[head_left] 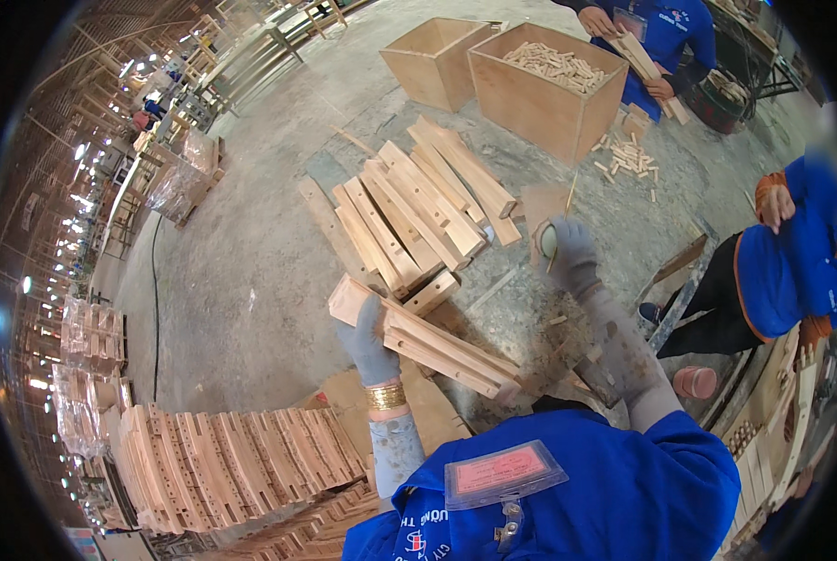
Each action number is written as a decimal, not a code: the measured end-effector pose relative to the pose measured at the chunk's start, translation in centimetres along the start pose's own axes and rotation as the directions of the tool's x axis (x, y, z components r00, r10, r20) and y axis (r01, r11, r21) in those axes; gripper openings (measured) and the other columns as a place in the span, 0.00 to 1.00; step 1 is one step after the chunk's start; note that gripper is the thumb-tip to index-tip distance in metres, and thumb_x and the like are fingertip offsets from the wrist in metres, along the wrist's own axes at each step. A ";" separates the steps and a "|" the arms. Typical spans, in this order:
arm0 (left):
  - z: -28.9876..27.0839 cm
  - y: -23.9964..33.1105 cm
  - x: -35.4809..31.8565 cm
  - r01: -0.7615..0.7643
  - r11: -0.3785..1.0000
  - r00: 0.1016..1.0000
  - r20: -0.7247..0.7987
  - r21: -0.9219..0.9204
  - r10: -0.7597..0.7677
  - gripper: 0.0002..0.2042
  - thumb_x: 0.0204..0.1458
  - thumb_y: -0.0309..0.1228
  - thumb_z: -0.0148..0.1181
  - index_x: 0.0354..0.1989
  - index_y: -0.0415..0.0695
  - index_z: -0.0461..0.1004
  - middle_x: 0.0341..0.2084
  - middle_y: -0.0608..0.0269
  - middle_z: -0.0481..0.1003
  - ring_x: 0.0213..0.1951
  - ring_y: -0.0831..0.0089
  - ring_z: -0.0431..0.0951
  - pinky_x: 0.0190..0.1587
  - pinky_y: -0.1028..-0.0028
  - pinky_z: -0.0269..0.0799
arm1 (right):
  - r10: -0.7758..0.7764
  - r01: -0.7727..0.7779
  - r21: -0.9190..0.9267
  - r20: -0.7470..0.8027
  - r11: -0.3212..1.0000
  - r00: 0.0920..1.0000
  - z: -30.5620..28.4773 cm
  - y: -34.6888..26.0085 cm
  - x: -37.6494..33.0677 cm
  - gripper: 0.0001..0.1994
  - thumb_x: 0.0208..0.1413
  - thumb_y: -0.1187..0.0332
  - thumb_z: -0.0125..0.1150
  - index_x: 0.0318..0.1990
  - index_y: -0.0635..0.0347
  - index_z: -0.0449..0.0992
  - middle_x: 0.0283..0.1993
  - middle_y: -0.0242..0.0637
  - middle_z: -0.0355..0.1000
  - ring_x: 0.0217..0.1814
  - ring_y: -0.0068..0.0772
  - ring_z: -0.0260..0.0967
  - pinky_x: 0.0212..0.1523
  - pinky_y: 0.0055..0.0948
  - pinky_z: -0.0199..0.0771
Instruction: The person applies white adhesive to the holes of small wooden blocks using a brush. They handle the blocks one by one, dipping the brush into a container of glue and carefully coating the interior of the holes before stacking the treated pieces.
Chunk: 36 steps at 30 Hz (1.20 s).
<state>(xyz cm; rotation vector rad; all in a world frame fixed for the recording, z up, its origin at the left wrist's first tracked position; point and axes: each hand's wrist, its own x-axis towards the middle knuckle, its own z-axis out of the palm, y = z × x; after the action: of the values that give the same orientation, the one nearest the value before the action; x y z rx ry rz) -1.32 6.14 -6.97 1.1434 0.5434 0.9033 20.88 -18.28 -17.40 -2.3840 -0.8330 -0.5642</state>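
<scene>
My left hand, in a grey glove, is wrapped round a light wooden leg piece with slots and grooves along it; it may be more than one piece lying together. It slants down to the right in front of my body. To the right, my gloved right hand is closed round a small round pale-green cup with a thin wooden stick across it. What the cup contains cannot be made out. Just beyond my left hand, several long wooden pieces with drilled holes lie side by side.
Two wooden boxes stand ahead; the nearer one is heaped with dowels, and loose dowels lie on the floor. Notched wooden parts are stacked at lower left. A co-worker holds wood; another person stands at right. A pink tub is nearby.
</scene>
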 end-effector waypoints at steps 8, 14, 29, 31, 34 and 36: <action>0.7 1.0 -0.9 -0.037 0.995 0.999 0.040 0.091 0.033 0.18 0.50 0.28 0.53 0.49 0.37 0.62 0.39 0.54 0.71 0.42 0.66 0.72 0.47 0.69 0.68 | -0.022 0.034 0.180 -0.067 0.983 0.997 1.2 3.2 0.8 0.28 0.44 0.66 0.61 0.56 0.61 0.62 0.49 0.48 0.66 0.52 0.49 0.63 0.51 0.36 0.63; 3.0 2.7 -3.5 -0.149 0.977 0.988 0.070 0.153 0.140 0.23 0.45 0.30 0.55 0.51 0.36 0.63 0.40 0.53 0.72 0.43 0.66 0.72 0.46 0.68 0.68 | 0.263 -0.134 0.599 -0.133 0.790 0.956 -4.8 0.5 0.3 0.11 0.55 0.68 0.53 0.40 0.66 0.73 0.34 0.48 0.73 0.36 0.44 0.71 0.36 0.30 0.68; 7.4 1.1 -6.9 -0.508 0.800 0.819 0.466 0.318 0.335 0.40 0.29 0.26 0.72 0.53 0.41 0.54 0.47 0.57 0.63 0.49 0.68 0.67 0.53 0.68 0.66 | 0.288 -0.202 0.332 -0.236 0.922 0.928 1.8 3.9 -4.1 0.12 0.54 0.66 0.53 0.27 0.67 0.73 0.19 0.47 0.65 0.22 0.40 0.67 0.25 0.37 0.62; 7.1 1.0 -6.8 -0.497 0.805 0.820 0.479 0.325 0.312 0.44 0.28 0.30 0.76 0.55 0.41 0.53 0.50 0.56 0.61 0.50 0.67 0.66 0.53 0.68 0.66 | 0.330 -0.239 0.373 -0.205 0.897 0.921 1.7 4.2 -4.7 0.11 0.55 0.66 0.53 0.31 0.66 0.73 0.19 0.42 0.65 0.23 0.32 0.65 0.25 0.33 0.62; 6.6 1.0 -6.9 -0.408 0.858 0.861 0.445 0.313 0.247 0.44 0.28 0.31 0.76 0.55 0.40 0.53 0.49 0.56 0.61 0.51 0.67 0.66 0.53 0.68 0.66 | 0.522 -0.489 0.549 0.109 0.677 0.846 -0.2 2.5 -4.9 0.10 0.57 0.65 0.52 0.35 0.63 0.74 0.22 0.31 0.66 0.26 0.22 0.62 0.26 0.27 0.62; 7.5 1.6 -7.3 -0.438 0.844 0.848 0.453 0.309 0.274 0.39 0.29 0.27 0.73 0.52 0.41 0.54 0.47 0.57 0.63 0.48 0.69 0.67 0.52 0.69 0.66 | 0.550 -0.507 0.653 0.162 0.563 0.819 -0.2 2.1 -5.5 0.10 0.58 0.65 0.52 0.37 0.61 0.75 0.25 0.25 0.67 0.29 0.18 0.60 0.27 0.22 0.61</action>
<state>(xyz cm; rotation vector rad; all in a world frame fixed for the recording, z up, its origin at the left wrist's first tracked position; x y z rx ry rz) -0.10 -3.76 -3.39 1.8064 0.1754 0.8678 18.25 -22.18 -20.92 -1.7639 -0.1733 -0.0436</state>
